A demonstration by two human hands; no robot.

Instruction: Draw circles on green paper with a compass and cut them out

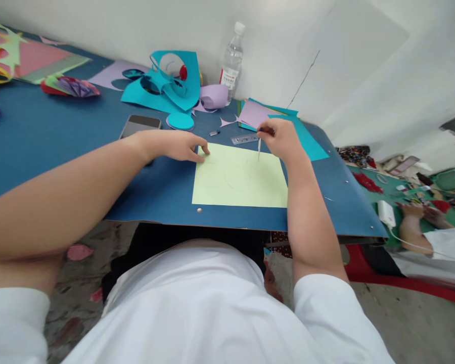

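Observation:
A pale green sheet of paper (242, 194) lies near the table's front edge, with faint curved lines drawn on it. My left hand (178, 145) is open, its fingertips resting on the sheet's upper left edge. At the upper right of the sheet, my right hand (278, 135) pinches the top of a slim, silvery drawing compass (259, 149). The compass stands nearly upright with its tip at the paper; its legs cannot be told apart. Just behind the sheet are a clear plastic ruler (244, 139) and a small dark-and-silver piece (214, 133).
A phone (142, 122) lies by my left wrist. Blue cut paper (189, 86), a blue disc (181, 121) and a water bottle (233, 63) are at the back. More blue sheets (307, 139) lie right. Another person's hands (413, 210) are at a green table.

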